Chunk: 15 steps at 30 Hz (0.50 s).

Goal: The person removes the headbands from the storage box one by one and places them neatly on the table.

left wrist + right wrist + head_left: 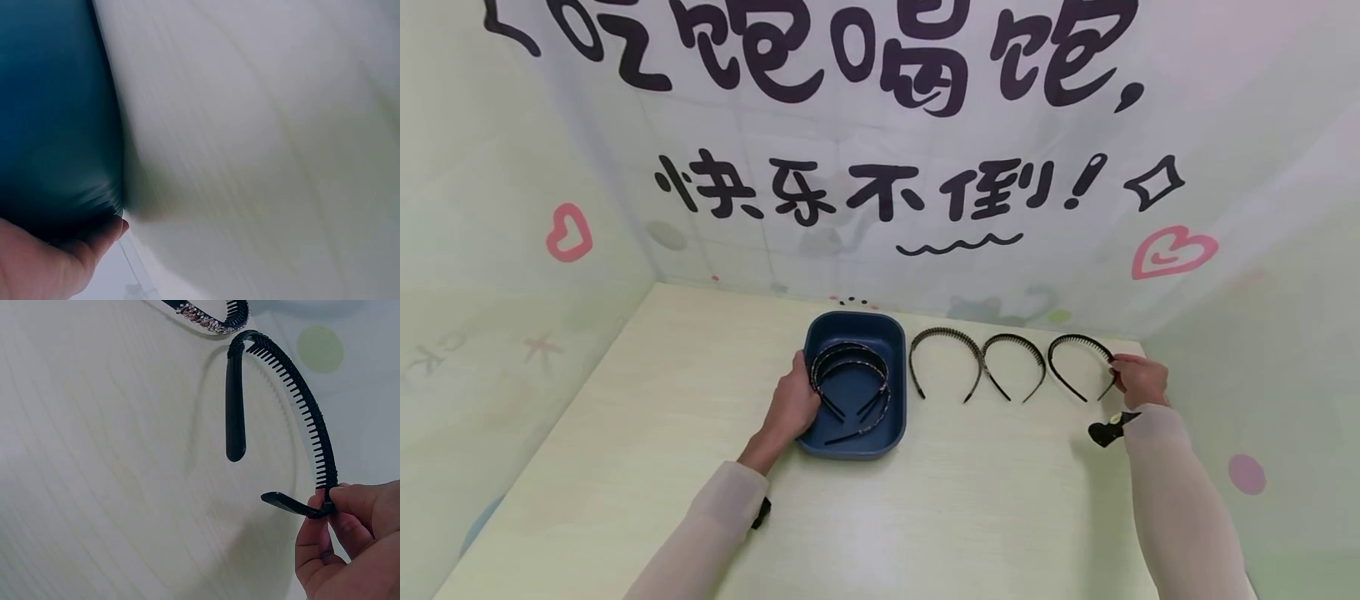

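A black toothed headband (312, 425) is pinched by one arm between the thumb and fingers of my right hand (1141, 379), at the right end of a row. To its left lie two more headbands, a middle one (1017, 338) and a glittery one (946, 331), their open ends toward me. My left hand (793, 398) grips the left side of a blue rectangular basin (857, 452). Several patterned headbands (857, 348) lie overlapping inside it. In the left wrist view, the basin's outer wall (56, 125) shows beside the hand (56, 259); the other fingers are hidden.
The pale wood-grain table (955, 517) backs onto a whitish printed curtain (880, 258) with black characters. Curtain sides rise at the left and right too, the right one close to my right hand. A black strap (1108, 429) hangs at the right wrist.
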Tool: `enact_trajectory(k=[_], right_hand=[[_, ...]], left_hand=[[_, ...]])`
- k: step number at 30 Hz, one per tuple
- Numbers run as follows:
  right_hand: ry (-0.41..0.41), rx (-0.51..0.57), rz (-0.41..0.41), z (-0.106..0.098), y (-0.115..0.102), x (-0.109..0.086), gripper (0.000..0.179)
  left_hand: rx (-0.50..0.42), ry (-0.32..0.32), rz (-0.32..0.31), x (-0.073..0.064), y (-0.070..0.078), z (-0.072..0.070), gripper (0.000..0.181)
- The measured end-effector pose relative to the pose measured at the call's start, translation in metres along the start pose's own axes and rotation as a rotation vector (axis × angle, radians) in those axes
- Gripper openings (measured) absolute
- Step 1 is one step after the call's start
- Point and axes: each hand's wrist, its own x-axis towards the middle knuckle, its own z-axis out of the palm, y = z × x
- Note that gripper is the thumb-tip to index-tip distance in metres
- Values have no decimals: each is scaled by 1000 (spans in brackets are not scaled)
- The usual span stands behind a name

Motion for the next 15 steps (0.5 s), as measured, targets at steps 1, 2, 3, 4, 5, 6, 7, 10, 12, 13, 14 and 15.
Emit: enact_trajectory(k=[1, 2, 3, 4, 5, 6, 7, 10, 12, 13, 14, 15], right_hand=[[1, 1, 0, 0, 1, 1, 30], [3, -2, -3, 0, 2, 1, 32], [4, -1, -6, 0, 3, 2, 33], [5, -2, -10, 0, 4, 2, 34], [5, -4, -15, 0, 5, 2, 35], [7, -13, -19, 0, 5, 3, 36], [7, -28, -21, 0, 6, 3, 36], [5, -90, -26, -1, 9, 5, 33], [-4, -123, -21, -2, 11, 6, 31], [-12, -132, -19, -2, 12, 6, 30], [-14, -135, -15, -2, 14, 7, 29], [-20, -138, -11, -2, 15, 7, 29]], left_hand=[[0, 0, 0, 0, 0, 0, 60], [-1, 0, 0, 0, 0, 0, 60], [-1, 1, 1, 0, 0, 0, 59], [-4, 1, 1, 0, 1, 0, 59], [-5, 1, 1, 0, 1, 0, 59], [-5, 0, 0, 0, 1, 0, 59], [-6, -1, 0, 0, 2, 0, 58], [-6, -4, -5, -1, 2, 0, 58], [-4, -4, -4, -1, 1, 0, 58], [-6, -2, -2, -1, 1, 0, 57], [-5, 0, 2, -1, 1, 0, 57], [-6, 1, 5, -1, 0, 0, 57]])
